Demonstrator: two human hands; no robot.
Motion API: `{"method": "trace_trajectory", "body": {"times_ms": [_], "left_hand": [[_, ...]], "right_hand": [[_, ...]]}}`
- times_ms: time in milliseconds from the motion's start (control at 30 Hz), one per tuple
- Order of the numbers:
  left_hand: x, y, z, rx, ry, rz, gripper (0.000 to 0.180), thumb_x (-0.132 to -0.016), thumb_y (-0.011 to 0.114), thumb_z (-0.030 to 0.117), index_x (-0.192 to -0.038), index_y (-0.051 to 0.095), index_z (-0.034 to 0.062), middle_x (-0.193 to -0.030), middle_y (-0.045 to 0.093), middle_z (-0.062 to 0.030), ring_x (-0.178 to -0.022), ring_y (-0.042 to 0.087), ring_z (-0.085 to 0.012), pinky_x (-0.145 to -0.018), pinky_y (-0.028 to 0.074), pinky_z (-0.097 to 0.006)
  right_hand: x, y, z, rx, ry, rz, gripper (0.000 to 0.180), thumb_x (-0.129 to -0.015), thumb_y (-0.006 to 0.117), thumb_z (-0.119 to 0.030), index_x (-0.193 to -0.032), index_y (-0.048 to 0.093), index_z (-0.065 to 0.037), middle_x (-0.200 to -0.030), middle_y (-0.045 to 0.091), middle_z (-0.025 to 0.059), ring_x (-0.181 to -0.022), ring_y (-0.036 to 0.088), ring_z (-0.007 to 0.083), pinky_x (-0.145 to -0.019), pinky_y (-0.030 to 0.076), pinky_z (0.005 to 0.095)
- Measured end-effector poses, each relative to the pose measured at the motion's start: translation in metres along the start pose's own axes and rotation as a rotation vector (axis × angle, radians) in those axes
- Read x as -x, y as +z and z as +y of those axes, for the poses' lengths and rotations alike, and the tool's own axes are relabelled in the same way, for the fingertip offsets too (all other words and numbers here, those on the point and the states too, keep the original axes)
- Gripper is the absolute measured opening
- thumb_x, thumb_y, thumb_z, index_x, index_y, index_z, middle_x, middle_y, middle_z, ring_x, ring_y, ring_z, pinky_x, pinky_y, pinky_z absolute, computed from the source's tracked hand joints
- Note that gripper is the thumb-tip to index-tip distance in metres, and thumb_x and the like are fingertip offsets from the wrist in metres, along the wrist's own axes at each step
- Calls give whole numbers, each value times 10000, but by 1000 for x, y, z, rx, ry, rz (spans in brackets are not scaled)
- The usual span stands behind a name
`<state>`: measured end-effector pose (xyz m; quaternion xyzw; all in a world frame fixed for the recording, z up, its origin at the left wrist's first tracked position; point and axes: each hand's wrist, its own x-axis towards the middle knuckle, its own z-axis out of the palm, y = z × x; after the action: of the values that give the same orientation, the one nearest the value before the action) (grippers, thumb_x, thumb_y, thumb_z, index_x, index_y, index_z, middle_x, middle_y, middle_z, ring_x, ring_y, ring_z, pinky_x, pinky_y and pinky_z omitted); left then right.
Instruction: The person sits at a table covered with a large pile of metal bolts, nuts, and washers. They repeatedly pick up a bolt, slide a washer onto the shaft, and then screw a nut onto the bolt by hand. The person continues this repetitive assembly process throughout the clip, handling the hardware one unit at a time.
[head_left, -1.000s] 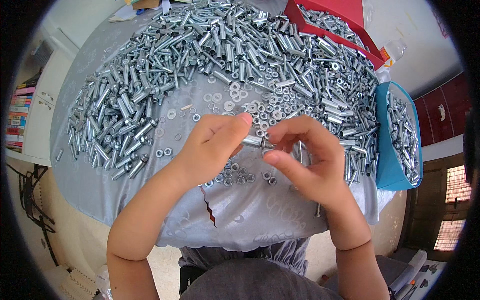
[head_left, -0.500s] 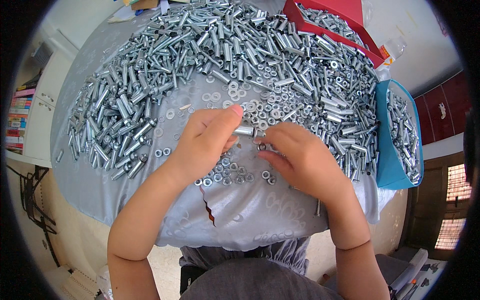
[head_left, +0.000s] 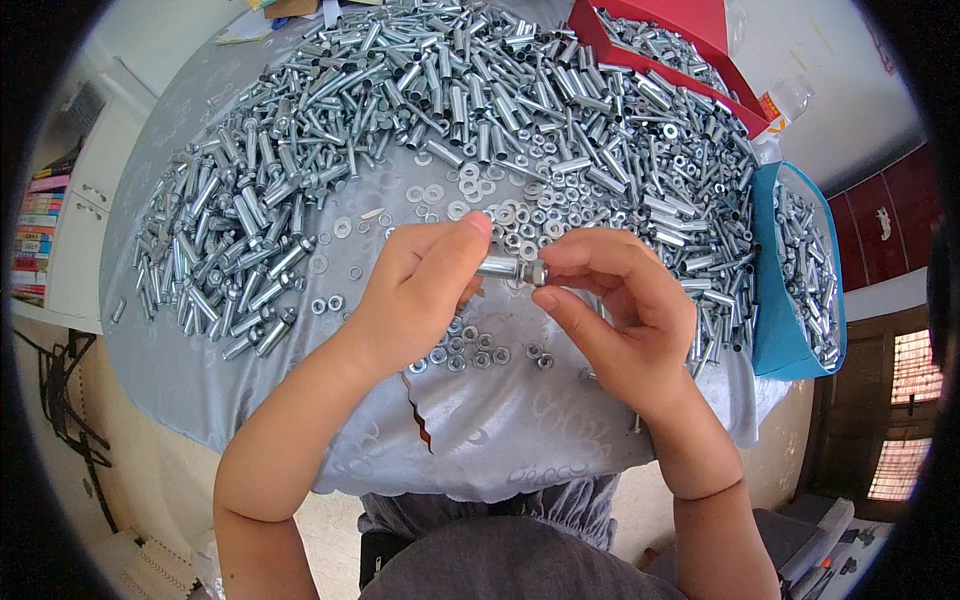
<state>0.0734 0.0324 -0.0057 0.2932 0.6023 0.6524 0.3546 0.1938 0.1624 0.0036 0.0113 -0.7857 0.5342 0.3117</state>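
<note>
My left hand is closed round a shiny metal sleeve anchor bolt, which points right, its other end hidden in the fist. At the sleeve's right end sits a hex nut. The thumb and index finger of my right hand pinch this nut, while its other fingers curl behind. Below the hands several loose nuts lie on the grey tablecloth. Just beyond the hands are flat washers and more nuts, scattered in front of a large heap of metal sleeves and bolts.
A red box of metal parts stands at the far right, with a clear plastic bottle beside it. A blue container full of bolts stands at the right edge. Assembled anchor bolts pile up on the left. The tablecloth has a tear near me.
My right hand has turned and opened up somewhat, its thumb and finger now on the nut at the sleeve's end. The dark ring seen earlier by its fingertips no longer shows there.
</note>
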Motion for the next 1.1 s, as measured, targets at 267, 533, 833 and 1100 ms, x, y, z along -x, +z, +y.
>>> {"method": "trace_trajectory", "body": {"times_ms": [267,533,833,1100], "left_hand": [[4,-2,-3,-81,108,-41,465,-921,410,347,-562,435,52,-539,378,57,-520,299,-36,-454,247,-236],[7,2,0,-242,218,1,481,-922,412,340,-577,426,4,-527,367,33,-532,317,-48,-452,275,-258],[7,5,-3,-225,140,-26,474,-917,421,340,-570,420,17,-526,352,41,-540,303,-45,-447,265,-255],[6,1,-6,-199,165,-43,470,-917,422,332,-563,407,24,-532,350,56,-542,297,-37,-440,252,-255]], "right_hand": [[3,1,4,54,16,-21,257,-737,654,19,-986,591,13,-872,590,94,-786,594,146,-671,505,250],[4,-4,-2,-95,403,-164,215,-891,502,-216,-873,526,-3,-739,527,53,-641,478,93,-552,392,211],[0,-22,0,234,93,-355,326,-688,740,-125,-975,598,-67,-784,581,36,-608,527,85,-496,419,209],[-6,-19,-5,225,16,-290,306,-692,727,-133,-967,616,-58,-734,578,33,-588,531,114,-493,424,235]]}}
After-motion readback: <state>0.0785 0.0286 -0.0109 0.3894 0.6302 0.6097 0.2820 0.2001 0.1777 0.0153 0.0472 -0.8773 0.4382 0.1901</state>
